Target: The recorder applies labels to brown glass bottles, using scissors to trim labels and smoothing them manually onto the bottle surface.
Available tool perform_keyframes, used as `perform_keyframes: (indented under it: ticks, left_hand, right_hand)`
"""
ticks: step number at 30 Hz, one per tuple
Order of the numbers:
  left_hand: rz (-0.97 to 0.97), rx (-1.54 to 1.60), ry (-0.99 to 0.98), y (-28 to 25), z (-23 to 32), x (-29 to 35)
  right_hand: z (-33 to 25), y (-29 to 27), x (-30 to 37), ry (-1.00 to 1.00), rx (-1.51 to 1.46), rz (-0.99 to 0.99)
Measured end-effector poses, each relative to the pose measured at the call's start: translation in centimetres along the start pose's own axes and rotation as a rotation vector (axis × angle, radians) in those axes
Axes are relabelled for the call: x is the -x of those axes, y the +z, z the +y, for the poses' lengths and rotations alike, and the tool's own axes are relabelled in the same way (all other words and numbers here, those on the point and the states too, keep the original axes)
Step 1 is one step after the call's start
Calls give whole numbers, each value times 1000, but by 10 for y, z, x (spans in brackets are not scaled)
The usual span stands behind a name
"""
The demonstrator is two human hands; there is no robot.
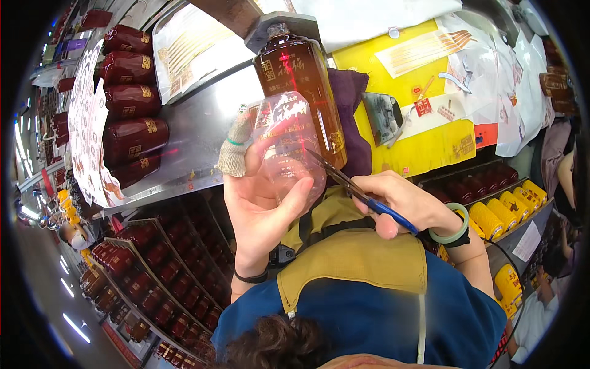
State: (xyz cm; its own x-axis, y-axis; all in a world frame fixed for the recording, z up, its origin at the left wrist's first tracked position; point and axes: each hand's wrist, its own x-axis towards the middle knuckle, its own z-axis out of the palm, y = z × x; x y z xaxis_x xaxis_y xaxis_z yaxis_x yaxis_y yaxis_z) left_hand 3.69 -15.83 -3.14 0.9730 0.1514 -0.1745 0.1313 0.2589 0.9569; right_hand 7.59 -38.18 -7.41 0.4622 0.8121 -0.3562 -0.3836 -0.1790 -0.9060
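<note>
My left hand [264,190] holds up a clear plastic film [286,132] with white printing, pinched between thumb and fingers. A knitted finger sleeve [233,144] with a green band covers one of its fingertips. In my right hand [393,203] is a pair of scissors [375,206] with blue handles and dark blades. The blade tips reach the right edge of the film. Just beyond the film, a large amber glass bottle [307,80] lies with its neck toward a metal holder [286,27]. A thin red light line crosses bottle and film.
A purple cloth [353,117] lies right of the bottle, beside a yellow mat [442,147] with brushes [430,52] and paper. Dark red jars [135,138] stand left on the metal table. Crates of jars [153,264] sit lower left; yellow cans [501,215] line a right-hand shelf.
</note>
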Motion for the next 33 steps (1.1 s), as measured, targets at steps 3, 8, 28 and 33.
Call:
perform_keyframes:
  ticks: [3,8,28,33]
  left_hand:
    - [8,16,-6,1,-1,0]
    - [-5,-5,5,1,-3,-1]
    - [-66,69,-80,0,-2,-1]
    - [-62,96,-118,-2,-2,-2]
  right_hand:
    - [-1,0,0,13,20,11]
    - [-3,1,0,51,47,14]
    - [6,-1,3,23,-158,-120]
    - [8,-1,4,32,-169,-133]
